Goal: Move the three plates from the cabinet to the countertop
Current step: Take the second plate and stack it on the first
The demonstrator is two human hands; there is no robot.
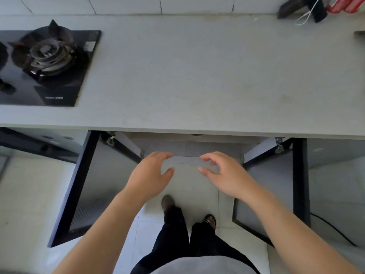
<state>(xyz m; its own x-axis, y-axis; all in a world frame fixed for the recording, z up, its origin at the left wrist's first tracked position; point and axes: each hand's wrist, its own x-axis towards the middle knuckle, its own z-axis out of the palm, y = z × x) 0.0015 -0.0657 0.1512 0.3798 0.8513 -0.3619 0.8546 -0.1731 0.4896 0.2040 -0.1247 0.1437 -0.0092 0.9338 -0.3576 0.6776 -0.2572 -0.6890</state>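
Both hands, left [150, 176] and right [227, 175], are hovering open and empty before the open dark-framed cabinet [189, 149]; plates unseen, reaching inside is likely next.

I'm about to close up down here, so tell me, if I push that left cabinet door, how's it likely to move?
The left cabinet door looks like a stiff flat panel in a dark frame, so it should swing as one piece rather than flex. A hinge shows under the countertop, so it likely pivots there. Both hands, left hand and right hand, are empty and free to push.
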